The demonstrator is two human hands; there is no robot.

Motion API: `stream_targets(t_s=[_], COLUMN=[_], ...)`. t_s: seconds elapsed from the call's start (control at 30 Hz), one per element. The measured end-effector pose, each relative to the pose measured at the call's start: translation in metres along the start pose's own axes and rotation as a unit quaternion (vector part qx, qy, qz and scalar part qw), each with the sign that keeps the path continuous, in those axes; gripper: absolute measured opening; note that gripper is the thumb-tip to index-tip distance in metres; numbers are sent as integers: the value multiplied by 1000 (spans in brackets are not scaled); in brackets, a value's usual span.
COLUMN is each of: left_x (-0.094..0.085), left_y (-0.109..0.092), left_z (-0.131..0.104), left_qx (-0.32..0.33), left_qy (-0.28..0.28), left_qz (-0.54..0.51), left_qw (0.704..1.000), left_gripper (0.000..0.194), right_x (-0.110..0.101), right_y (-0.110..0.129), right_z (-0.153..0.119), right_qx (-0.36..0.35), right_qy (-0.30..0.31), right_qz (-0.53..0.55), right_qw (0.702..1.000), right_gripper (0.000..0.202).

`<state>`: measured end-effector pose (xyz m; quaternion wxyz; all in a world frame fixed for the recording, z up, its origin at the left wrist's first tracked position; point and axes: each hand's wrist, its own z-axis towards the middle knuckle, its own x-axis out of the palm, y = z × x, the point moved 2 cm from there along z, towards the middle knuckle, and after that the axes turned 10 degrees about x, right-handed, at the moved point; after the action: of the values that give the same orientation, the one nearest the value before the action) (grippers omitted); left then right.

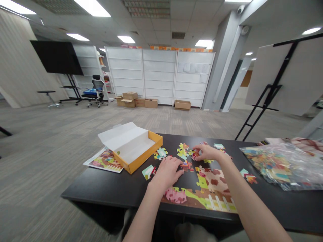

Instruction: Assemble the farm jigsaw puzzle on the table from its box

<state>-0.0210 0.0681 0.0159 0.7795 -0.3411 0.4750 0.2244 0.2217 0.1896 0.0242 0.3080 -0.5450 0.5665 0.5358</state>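
A partly joined jigsaw (217,183) with a cow, a pink pig and a white fence lies on the black table (106,188). My left hand (169,170) rests at its upper left, fingers spread, beside a red and purple piece (187,166). Beyond the cow, my right hand (207,152) has its fingers bent down over a red piece (194,156); whether it grips the piece is unclear. Loose yellow-green pieces (182,151) lie between the hands and beyond. A green and white piece (148,172) is left of my left hand.
An open yellow box (143,156) stands at the left over a picture sheet (107,161). At the right lie a clear bag of pieces (280,164) and a loose piece pair (248,176). A board on a black stand (267,90) is beyond the table.
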Motion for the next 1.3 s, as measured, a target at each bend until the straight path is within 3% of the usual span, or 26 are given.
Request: stream_targets(t_s=[0.3,0.53,0.7,0.83,0.93,1.1,1.2,1.3], left_x=[4,-3,-10,-17,-16,-12,-14,-15], left_y=[-5,3,13,28,31,22,20,22], left_z=[4,-5,-10,-11,-11,-10,-10,-11], left_qx=[10,17,19,-61,-72,-64,-71,-71], left_qy=[7,35,22,-34,-12,22,22,21], left_qz=[26,-30,-56,22,61,80,75,56], left_qw=[1000,999,998,997,995,995,994,996], left_gripper=[27,14,13,22,28,18,10,8], right_x=[2,-2,-18,-17,-2,17,17,11], right_y=[0,-2,6,39,64,69,62,57], right_z=[-2,-2,-15,-30,-33,-22,-18,-18], right_qx=[12,-8,-67,-84,-99,-56,-23,-35], right_qy=[-22,-11,-6,76,170,168,147,118], right_qz=[-14,95,243,369,387,361,340,292], right_qw=[1000,995,968,922,901,916,928,949], right_gripper=[55,76,53,50,51,56,54,48])
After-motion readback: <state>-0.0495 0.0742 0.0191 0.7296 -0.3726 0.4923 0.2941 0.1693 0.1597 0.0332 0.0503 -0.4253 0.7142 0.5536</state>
